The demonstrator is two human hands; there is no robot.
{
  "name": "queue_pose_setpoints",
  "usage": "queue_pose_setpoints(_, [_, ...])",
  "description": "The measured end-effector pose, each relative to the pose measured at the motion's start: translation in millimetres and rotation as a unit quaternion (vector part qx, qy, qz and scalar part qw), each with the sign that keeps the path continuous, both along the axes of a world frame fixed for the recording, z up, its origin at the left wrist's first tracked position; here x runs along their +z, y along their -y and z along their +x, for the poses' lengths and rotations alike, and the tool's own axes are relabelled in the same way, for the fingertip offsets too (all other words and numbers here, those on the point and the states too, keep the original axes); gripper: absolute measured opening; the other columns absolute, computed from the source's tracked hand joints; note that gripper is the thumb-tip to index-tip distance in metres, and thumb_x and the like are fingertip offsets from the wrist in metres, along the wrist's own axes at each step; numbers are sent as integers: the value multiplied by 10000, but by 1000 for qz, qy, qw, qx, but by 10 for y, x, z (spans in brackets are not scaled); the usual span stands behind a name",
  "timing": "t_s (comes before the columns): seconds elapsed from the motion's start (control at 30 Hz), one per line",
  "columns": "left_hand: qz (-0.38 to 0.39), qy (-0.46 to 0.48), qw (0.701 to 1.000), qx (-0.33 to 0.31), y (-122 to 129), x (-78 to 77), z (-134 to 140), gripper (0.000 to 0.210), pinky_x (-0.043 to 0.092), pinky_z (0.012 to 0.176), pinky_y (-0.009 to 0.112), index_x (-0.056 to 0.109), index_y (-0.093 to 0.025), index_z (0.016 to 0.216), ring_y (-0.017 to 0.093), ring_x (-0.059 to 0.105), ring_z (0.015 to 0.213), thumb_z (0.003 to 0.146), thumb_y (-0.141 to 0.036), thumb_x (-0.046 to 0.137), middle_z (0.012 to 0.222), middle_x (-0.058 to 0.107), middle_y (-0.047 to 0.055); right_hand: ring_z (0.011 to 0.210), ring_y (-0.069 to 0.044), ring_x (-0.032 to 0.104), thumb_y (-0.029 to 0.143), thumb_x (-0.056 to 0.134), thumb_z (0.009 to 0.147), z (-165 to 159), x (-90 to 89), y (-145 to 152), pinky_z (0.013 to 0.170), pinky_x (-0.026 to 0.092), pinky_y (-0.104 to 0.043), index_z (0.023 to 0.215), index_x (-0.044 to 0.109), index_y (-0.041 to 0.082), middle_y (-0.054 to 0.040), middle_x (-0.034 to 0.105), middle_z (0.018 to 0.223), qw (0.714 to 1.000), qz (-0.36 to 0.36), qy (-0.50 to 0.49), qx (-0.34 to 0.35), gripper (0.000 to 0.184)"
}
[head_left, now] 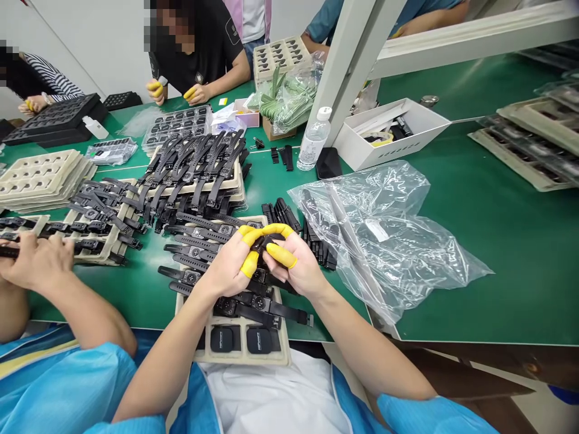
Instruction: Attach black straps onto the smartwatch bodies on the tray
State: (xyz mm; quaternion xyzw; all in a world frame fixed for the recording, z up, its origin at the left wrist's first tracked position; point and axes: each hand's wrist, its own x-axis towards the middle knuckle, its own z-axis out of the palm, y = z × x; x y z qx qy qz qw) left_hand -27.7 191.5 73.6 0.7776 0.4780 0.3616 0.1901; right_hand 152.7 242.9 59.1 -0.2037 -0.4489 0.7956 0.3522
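We have a cream tray (244,358) at the green bench (452,307) edge, two square black units (221,339) in front; over it our left hand (231,265) and right hand (299,263), fingers curled into a pinch, both grip a small black part (264,242), mostly hidden; loose black straps (284,212) just past, clear bag (393,253) to their right, bottle (315,144) beyond

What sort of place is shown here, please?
Probably a factory or assembly workshop: moulded trays piled with strapped watches, yellow finger covers, and a shared green worktable.
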Motion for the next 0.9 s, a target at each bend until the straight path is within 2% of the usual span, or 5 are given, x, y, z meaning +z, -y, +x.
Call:
queue_pose_setpoints(0.4, [-27,-84,995,37,8,85,62,351,568,934,450,604,-137,1304,281,614,1048,1002,-238,456,1140,643,155,361,-54,329,532,745,901,6,-33,7,351,200,-184,1176,479,237,98,602,621,1000,11,21,6,483])
queue_pose_setpoints(0.57, [-23,-17,999,22,20,89,41,363,573,964,423,588,-180,1337,249,639,1078,1058,-260,371,1158,648,128,359,-56,329,541,723,916,9,-24,10,363,228,-189,1164,474,248,91,617,632,999,22,20,13,457])
queue_pose_setpoints(0.7, [-37,53,997,52,21,70,37,404,571,999,416,508,-205,1427,245,658,1154,1027,-263,516,1286,657,137,378,-65,370,543,707,925,5,-37,-5,389,306,-200,1172,482,257,80,625,656,1000,2,8,-8,439])
queue_pose_setpoints(0.8, [-5,117,988,99,9,62,63,236,590,886,354,627,-206,1198,205,696,988,988,-308,651,1095,710,89,416,-87,430,565,697,925,10,-49,-14,419,369,-220,1148,516,249,77,583,645,1000,-19,5,2,427])
queue_pose_setpoints(0.9, [37,173,978,111,-1,68,114,211,588,884,360,679,-193,983,207,688,983,959,-399,714,1028,714,79,399,-75,362,606,638,957,24,-52,-12,385,306,-211,994,553,218,89,468,587,997,-37,6,70,399])
